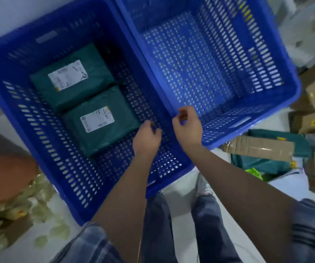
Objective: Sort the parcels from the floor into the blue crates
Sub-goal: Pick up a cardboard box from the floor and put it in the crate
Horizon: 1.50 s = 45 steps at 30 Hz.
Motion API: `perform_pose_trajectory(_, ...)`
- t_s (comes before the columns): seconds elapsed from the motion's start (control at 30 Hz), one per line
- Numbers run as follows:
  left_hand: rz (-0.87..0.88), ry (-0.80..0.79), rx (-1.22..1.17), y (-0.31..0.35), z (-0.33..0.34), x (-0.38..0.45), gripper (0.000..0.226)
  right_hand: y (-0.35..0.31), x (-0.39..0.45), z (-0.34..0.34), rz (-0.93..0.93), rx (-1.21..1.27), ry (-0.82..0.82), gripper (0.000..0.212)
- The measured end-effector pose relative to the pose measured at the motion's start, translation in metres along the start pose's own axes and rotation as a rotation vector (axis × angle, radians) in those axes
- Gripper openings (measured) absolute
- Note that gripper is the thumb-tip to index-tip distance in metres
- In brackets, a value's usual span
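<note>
Lying side by side in the left blue crate (20, 130) are two green parcels (71, 76) (99, 120). Over its right edge the left hand (146, 137) hangs with fingers loosely curled, holding nothing; the right hand (188, 128) likewise, at the right blue crate (266, 103). More parcels (261, 147) lie on the floor at right.

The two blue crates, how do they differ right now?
The left crate holds two green parcels; the right crate holds nothing visible. The left crate's floor looks dark, the right crate's brightly lit. Both are blue, slotted plastic, standing side by side with rims touching.
</note>
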<state>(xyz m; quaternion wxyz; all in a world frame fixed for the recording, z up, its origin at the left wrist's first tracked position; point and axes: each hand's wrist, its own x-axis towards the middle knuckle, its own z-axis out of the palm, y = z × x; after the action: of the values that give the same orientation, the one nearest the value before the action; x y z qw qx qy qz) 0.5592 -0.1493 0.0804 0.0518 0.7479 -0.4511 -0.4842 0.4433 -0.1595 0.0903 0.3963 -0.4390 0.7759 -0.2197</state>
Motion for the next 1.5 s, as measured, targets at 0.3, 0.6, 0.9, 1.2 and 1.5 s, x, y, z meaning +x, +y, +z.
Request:
perform_pose_trajectory(0.3,0.230,-0.039,-0.041,0.082,0.069,-0.007,0.032,0.077,0.025,-0.089,0.212,0.372,0.340,0.016)
perform_pose_trajectory(0.6,0.379,-0.052,0.153,0.149,0.173,-0.044,0.037,0.192,0.027,-0.221,0.363,0.241,0.339,0.013)
perform_pose_trajectory(0.9,0.298,-0.266,0.507,0.217,0.271,-0.073,0.049,0.291,0.002,-0.334,0.610,0.343,0.344,0.031)
perform_pose_trajectory(1.2,0.159,-0.471,0.667,0.246,0.369,-0.050,0.055,0.374,0.023,-0.381,0.875,0.367,0.161,0.026)
perform_pose_trajectory(1.5,-0.038,-0.484,0.806,0.181,0.406,0.018,0.095,0.424,0.079,-0.332,0.790,0.451,0.113,0.041)
